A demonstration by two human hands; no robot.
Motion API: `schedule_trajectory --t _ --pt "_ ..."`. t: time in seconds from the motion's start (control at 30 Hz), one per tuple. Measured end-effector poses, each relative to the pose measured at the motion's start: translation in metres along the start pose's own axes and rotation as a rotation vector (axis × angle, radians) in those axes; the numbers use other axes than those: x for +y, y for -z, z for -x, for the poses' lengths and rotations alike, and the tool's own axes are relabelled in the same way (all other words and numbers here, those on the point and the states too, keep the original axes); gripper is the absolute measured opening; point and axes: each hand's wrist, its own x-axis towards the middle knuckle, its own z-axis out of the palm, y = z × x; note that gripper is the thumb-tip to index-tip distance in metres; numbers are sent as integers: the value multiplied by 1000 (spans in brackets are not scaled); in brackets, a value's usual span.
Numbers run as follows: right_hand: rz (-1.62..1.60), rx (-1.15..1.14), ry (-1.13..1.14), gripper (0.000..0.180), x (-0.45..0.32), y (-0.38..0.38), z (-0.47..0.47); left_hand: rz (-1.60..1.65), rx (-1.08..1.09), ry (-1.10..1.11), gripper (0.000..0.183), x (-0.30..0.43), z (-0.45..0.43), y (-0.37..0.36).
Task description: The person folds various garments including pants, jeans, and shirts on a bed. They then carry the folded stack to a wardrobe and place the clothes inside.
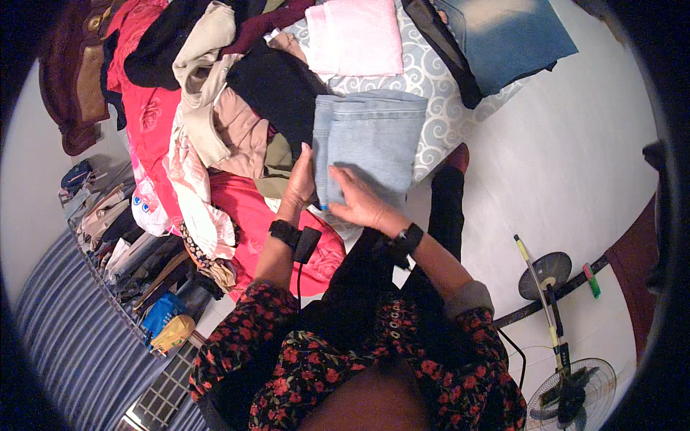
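Note:
Folded light-blue denim (374, 140) lies in front of me on a grey cloth with white swirls (436, 102). My left hand (303, 180) stands on edge against the denim's left side, fingers pointing away from me. My right hand (358, 199) rests on its lower left part, fingers spread, palm down. Neither hand grips it. Beyond it is a folded pink cloth (356, 37). Left of the denim lie a black garment (275, 89), an olive garment (277, 159), a beige garment (202, 113) and a dusty-pink one (242, 134), loosely heaped on red rose-patterned fabric (153, 121).
Blue fabric (517, 48) and a black strip of cloth (447, 54) lie at the upper right. A rack packed with clothes (135, 253) stands at the left. A pedestal fan (571, 388) is at the lower right, and my outstretched leg (447, 215) is beside the swirled cloth.

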Motion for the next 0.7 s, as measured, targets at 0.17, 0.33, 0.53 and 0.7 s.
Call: schedule_trajectory --t 0.17,0.33,0.53,0.7 --pt "239 325 -164 56 42 21 26 -620 31 -236 77 -8 1 -9" --pt "438 673 -389 70 73 41 39 -682 43 -415 84 -18 -1 -23" --pt "406 486 -436 80 76 26 28 -499 27 -253 74 -21 13 -40" --pt "475 292 -497 76 54 54 28 -433 138 -96 37 -25 24 -93"
